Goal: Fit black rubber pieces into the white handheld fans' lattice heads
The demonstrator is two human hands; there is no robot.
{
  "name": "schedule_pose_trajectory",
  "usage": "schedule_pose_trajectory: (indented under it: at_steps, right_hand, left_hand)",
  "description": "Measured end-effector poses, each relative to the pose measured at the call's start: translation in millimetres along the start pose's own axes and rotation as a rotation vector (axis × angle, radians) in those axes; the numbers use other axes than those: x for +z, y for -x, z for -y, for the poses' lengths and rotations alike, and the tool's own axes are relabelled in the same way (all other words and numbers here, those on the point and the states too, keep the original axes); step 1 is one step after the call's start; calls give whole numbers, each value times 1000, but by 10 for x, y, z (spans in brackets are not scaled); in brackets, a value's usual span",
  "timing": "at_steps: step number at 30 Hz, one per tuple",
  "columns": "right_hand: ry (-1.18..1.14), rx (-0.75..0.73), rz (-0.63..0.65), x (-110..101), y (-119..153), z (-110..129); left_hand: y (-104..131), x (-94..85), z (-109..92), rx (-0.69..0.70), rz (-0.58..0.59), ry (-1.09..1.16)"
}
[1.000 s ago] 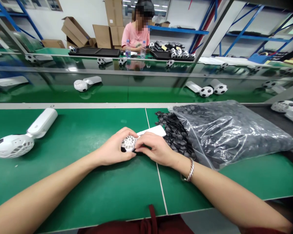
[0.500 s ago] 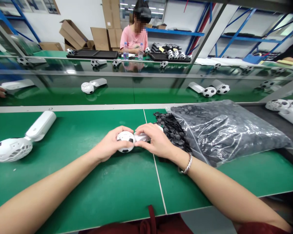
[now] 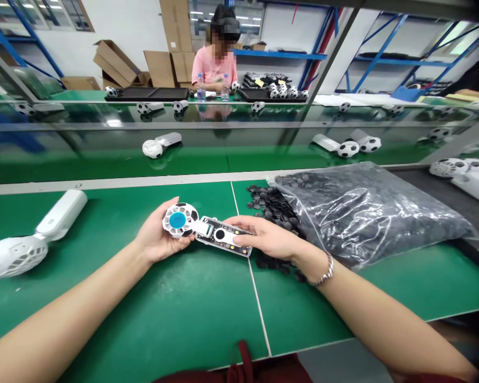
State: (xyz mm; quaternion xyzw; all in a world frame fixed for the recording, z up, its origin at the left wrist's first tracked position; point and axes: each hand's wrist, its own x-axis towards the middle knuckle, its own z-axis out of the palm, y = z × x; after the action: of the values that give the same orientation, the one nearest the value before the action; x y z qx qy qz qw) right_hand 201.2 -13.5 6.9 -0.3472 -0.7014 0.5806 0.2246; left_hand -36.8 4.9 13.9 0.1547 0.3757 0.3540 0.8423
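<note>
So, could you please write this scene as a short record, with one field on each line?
Left grip: holds white-and-black round head, blue disc facing the camera
Right grip: holds attached oblong handle, dark side facing up
Right wrist: silver-coloured chain bracelet
Surface: green tabletop
Right side: clear plastic bag of small black pieces; loose small black pieces at its left end
Left side: white plastic device with slotted head, partly outside the picture
Opposite: person in pink T-shirt, behind two clear plastic bottles
</note>
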Motion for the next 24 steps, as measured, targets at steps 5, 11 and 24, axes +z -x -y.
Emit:
schedule_pose_trajectory:
  at_steps: [5,11,24]
  right_hand:
    - [-30,29,-119,90,19,40]
    - [-320,31,-273,-65,11,154]
    - [-339,298,-880,-1656,-1539,62]
  left_hand:
    - [29,47,15,16,17,-29]
    - [-227,24,-263,418,-140,-604]
    - [-1610,-324,-1609,765,-914,-1103]
